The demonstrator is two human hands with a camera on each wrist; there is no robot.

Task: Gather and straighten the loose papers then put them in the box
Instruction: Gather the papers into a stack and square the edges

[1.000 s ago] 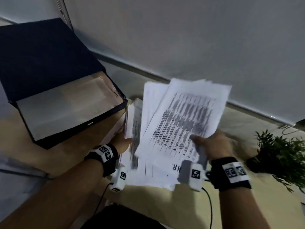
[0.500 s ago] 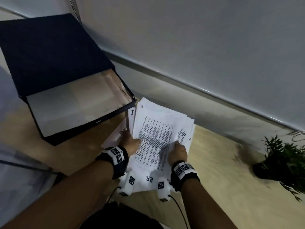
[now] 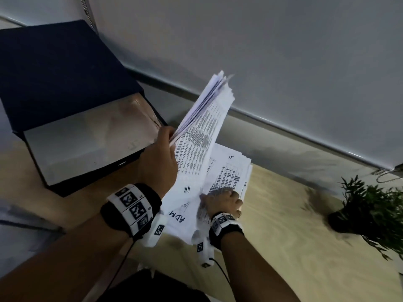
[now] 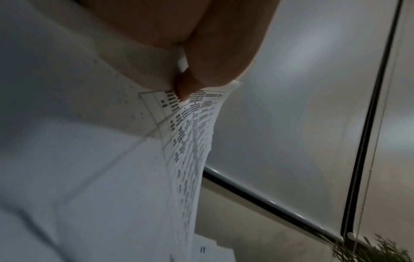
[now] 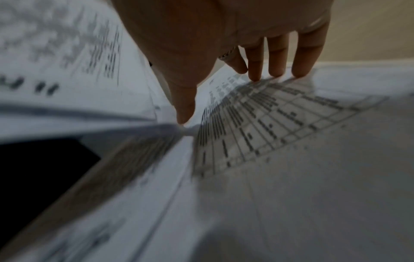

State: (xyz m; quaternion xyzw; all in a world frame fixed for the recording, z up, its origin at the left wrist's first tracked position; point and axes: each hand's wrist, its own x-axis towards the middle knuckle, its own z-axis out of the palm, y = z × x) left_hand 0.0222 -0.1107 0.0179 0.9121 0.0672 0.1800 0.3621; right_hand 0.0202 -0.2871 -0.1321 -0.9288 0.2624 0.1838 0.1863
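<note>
Left hand [image 3: 160,158] pinched a raised sheaf of papers [image 3: 201,131] just right of the open box [image 3: 82,147]; right hand [image 3: 222,202] pressed spread fingers [image 5: 277,58] on loose sheets [image 3: 231,171] lying flat beside it. Best to merge both piles, then tap edges square. Box interior dim; print blurred.

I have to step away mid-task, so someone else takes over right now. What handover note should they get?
Left hand: holds a raised bundle of papers, tilted up on edge.
Right hand: fingertips press on the papers left on the table; whether it pinches a sheet is unclear.
Box: open, left of the papers, nothing loaded.
Done: part of the papers gathered.
Left: collect the rest, square the edges, put them in the box.
</note>
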